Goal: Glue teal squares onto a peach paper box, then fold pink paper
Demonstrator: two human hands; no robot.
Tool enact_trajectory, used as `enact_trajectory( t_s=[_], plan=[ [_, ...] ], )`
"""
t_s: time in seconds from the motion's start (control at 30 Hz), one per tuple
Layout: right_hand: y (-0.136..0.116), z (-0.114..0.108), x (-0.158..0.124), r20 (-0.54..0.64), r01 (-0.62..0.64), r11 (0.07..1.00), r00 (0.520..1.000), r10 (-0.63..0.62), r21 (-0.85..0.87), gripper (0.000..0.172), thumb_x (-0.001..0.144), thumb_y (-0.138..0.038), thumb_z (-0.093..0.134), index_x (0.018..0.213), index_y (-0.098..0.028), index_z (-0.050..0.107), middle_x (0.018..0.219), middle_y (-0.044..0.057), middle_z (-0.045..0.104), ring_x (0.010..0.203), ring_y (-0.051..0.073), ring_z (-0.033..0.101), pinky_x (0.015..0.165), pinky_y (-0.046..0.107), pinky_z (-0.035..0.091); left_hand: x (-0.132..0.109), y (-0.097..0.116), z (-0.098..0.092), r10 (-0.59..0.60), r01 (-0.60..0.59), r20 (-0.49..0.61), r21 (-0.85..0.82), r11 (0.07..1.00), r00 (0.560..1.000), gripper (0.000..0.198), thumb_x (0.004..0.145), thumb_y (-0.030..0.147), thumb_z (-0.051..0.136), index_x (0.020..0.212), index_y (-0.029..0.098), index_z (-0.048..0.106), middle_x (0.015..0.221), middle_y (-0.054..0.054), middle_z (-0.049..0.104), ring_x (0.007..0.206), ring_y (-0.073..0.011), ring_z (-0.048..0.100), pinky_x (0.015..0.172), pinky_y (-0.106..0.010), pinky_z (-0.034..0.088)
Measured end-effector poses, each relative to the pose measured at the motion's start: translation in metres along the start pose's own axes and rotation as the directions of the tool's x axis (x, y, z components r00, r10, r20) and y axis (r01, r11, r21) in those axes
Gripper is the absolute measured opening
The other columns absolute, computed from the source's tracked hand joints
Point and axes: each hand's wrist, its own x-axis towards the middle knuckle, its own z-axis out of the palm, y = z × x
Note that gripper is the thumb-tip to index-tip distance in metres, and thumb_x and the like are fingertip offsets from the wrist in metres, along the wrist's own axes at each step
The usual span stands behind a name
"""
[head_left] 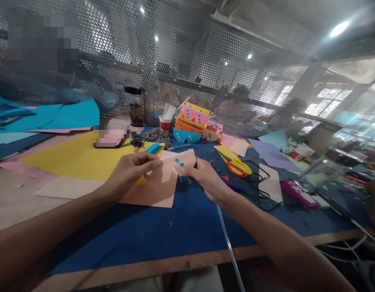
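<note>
Between both hands is a peach paper mask point(187, 157) with small blue squares on it. My left hand point(134, 170) pinches its left end between thumb and fingers. At the right end, my right hand point(208, 178) is closed on the same mask. Beneath it lie a larger peach paper sheet point(158, 192) and small blue paper scraps point(184, 179) on the blue table cover. Just behind stands a pile of finished-looking paper masks point(195, 117) in pink, orange, yellow and blue. Orange-handled scissors point(237, 168) rest on yellow paper to the right of my right hand.
Yellow sheets point(68, 158) and blue sheets point(62, 115) spread at left, with a phone point(111, 136). A jar point(134, 107) and a red cup point(165, 122) stand by the mesh screen. A black cord point(262, 190), a magenta tool point(300, 194) and a clear container point(323, 168) sit at right.
</note>
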Motion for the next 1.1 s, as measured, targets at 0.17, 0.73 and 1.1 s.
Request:
enact_trajectory(
  t_s=[0.17, 0.73, 1.1],
  plan=[
    [-0.003, 0.0, -0.003, -0.042, 0.028, 1.0, 0.999, -0.028, -0.01, 0.03, 0.076, -0.04, 0.07, 0.096, -0.019, 0.068, 0.094, 0.004, 0.072, 0.086, 0.018, 0.062, 0.075, 0.03, 0.048, 0.0, 0.0, -0.001, -0.001, 0.001, 0.003, -0.013, 1.0, 1.0, 0.031, 0.076, 0.049, 0.083, 0.079, 0.019, 0.076, 0.074, -0.001, 0.067, 0.068, -0.0128, 0.058, 0.057, -0.02, 0.044],
    [0.005, -0.004, 0.001, -0.1, 0.121, 0.978, 0.985, -0.139, -0.17, 0.019, 0.082, -0.035, 0.064, 0.091, -0.018, 0.066, 0.083, 0.0, 0.066, 0.076, 0.016, 0.057, 0.068, 0.028, 0.044, 0.003, -0.005, -0.002, 0.004, -0.002, 0.089, -0.023, 1.0, 0.996, 0.03, 0.078, 0.051, 0.082, 0.091, 0.023, 0.08, 0.086, -0.002, 0.074, 0.074, -0.0152, 0.062, 0.063, -0.022, 0.049],
    [0.0, -0.013, 0.002, 0.009, 0.206, 0.942, 0.977, -0.212, -0.265, 0.02, 0.089, -0.037, 0.062, 0.098, -0.019, 0.065, 0.092, 0.004, 0.071, 0.084, 0.018, 0.066, 0.081, 0.033, 0.052, 0.0, 0.005, 0.001, -0.054, 0.053, 0.08, 0.015, 0.998, 0.995, 0.037, 0.075, 0.056, 0.081, 0.08, 0.02, 0.078, 0.066, 0.0, 0.067, 0.057, -0.0122, 0.054, 0.051, -0.021, 0.037]
  ],
)
